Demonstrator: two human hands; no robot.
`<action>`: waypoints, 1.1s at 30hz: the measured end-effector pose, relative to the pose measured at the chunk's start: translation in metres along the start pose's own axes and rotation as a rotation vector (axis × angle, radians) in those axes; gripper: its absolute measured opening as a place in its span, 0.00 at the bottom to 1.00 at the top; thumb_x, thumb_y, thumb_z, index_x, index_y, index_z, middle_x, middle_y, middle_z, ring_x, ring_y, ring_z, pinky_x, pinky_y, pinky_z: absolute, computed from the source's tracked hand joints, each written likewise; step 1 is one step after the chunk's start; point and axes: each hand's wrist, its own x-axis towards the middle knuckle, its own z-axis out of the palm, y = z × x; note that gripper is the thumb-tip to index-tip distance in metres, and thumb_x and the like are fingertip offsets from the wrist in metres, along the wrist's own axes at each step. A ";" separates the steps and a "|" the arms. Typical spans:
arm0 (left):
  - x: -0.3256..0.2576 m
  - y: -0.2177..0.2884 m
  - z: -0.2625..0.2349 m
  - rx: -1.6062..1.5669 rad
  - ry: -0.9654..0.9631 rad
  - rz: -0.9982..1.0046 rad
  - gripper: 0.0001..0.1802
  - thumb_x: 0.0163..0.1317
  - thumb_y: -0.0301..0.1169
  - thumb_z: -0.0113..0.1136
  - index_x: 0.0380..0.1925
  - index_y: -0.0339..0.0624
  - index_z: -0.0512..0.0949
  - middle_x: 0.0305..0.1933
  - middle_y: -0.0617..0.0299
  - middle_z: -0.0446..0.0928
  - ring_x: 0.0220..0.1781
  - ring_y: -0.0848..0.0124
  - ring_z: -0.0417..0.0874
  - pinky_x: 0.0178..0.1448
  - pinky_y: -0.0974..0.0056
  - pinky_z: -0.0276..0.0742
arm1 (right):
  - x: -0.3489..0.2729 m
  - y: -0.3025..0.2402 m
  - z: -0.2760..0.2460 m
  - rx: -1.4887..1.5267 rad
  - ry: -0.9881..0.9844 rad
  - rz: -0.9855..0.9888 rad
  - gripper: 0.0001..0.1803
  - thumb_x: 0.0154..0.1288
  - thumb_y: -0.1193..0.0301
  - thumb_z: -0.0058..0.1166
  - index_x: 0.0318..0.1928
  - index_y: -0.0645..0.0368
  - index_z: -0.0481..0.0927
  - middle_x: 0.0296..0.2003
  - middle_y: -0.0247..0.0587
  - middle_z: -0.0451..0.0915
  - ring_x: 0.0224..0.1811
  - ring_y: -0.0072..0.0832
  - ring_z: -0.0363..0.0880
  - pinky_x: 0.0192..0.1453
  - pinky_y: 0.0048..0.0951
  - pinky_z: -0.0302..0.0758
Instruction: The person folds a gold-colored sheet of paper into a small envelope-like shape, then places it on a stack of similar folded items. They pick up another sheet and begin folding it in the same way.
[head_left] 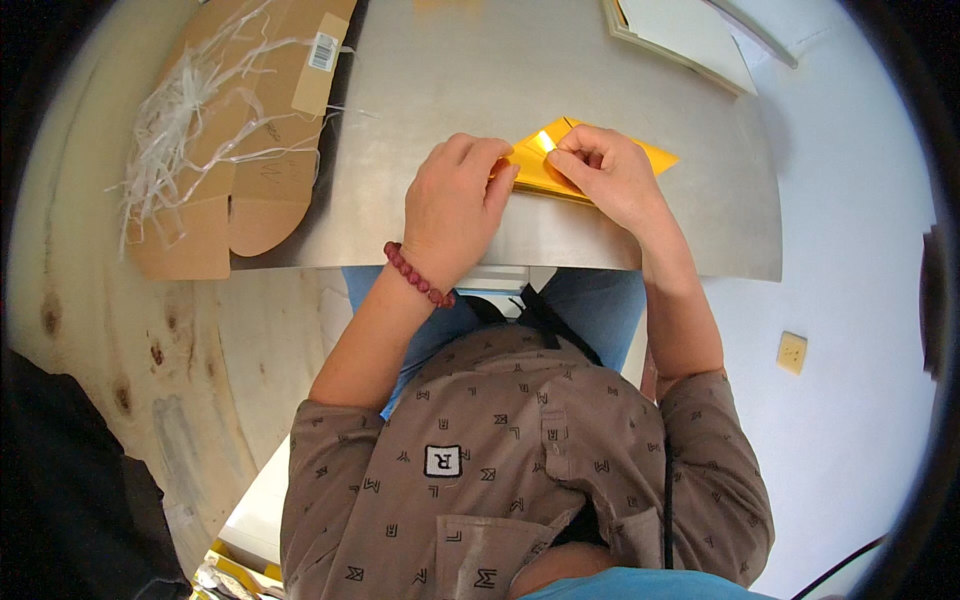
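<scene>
A shiny gold sheet of foil paper (pixel 540 172), folded to points at its top and right end, lies on the metal table in front of me. My left hand (pixel 458 195) is closed on its left end, thumb and fingers pinching the edge. My right hand (pixel 610 172) rests over the right half, with thumb and forefinger pressed together on the paper near its middle. The right fingers hide part of the folds. A dark red bead bracelet circles my left wrist.
The grey metal tabletop (pixel 430 90) has its near edge just before my lap. At left lies flattened brown cardboard (pixel 265 205) with a tangle of clear plastic strips (pixel 185 125). A white board-like thing (pixel 685 40) sits at the far right corner. A wall socket (pixel 791 353) is at right.
</scene>
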 end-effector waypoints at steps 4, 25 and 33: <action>-0.015 0.006 -0.007 0.106 0.129 0.315 0.19 0.63 0.32 0.68 0.53 0.39 0.82 0.56 0.54 0.81 0.63 0.54 0.79 0.66 0.48 0.73 | 0.002 0.001 -0.001 0.013 -0.005 0.019 0.13 0.67 0.62 0.65 0.36 0.61 0.86 0.26 0.38 0.84 0.27 0.25 0.80 0.35 0.31 0.75; -0.044 0.009 -0.010 0.088 -0.263 0.226 0.42 0.57 0.45 0.73 0.69 0.37 0.73 0.77 0.55 0.68 0.82 0.58 0.62 0.83 0.39 0.50 | -0.003 0.001 0.005 0.097 0.124 0.082 0.07 0.65 0.72 0.66 0.33 0.61 0.82 0.26 0.31 0.76 0.28 0.18 0.72 0.34 0.24 0.69; -0.044 0.003 -0.020 0.055 -0.348 0.187 0.47 0.52 0.45 0.77 0.71 0.40 0.71 0.79 0.56 0.66 0.83 0.58 0.62 0.83 0.42 0.51 | -0.005 -0.004 0.004 0.013 0.146 0.072 0.06 0.64 0.74 0.67 0.32 0.62 0.82 0.27 0.30 0.76 0.29 0.16 0.71 0.33 0.22 0.68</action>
